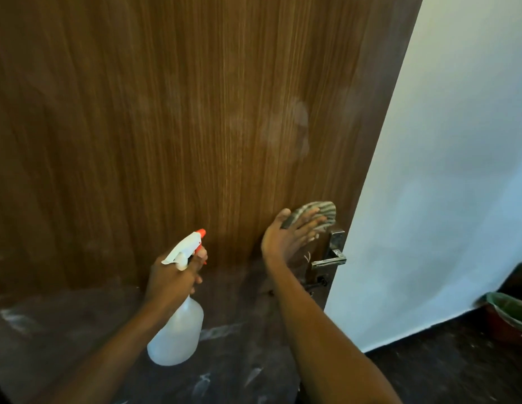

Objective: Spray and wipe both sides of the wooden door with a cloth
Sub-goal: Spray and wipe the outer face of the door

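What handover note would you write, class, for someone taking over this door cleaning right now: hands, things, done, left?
Left hand grips the bottle, nozzle toward the door.
Right hand presses the cloth flat on the door, just above the handle.
Done: this side looks sprayed; hazy smears show.
Left: wipe those smears; the other side is unseen.

White painted wall point(458, 170) to the right, evenly lit. Dark floor point(428, 374) with pale streaks meets it along a straight line. Reddish bin point(500, 330) with green liner point(513, 309) stands near the wall at frame edge.
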